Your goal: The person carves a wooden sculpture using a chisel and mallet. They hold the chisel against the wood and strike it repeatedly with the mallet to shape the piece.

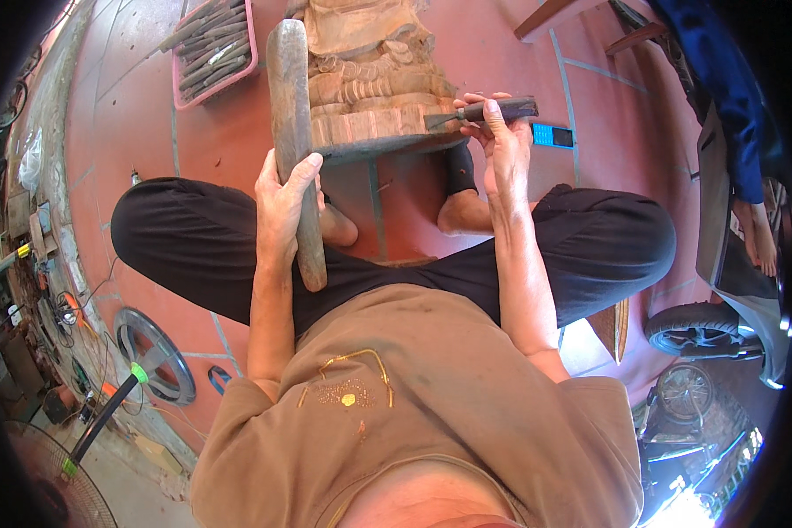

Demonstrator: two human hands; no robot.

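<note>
One carved wood block (378,121): beyond the lap (374,283), near edge liable to splinter if the chisel (477,113) slips.
Long wooden bat (290,106): in the left hand (279,198), fingers closed round, thumb across; a stray swing might strike the right hand (504,151).
Chisel: between thumb and fingers of that half-curled hand, forearm stretched forward, blade end at the block's near right corner.

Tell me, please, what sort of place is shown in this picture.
It is probably a woodcarving workspace: there is a carved wooden block, the right hand holds a chisel-like tool, and a pink basket of what look like tools sits on the tiled floor.
</note>
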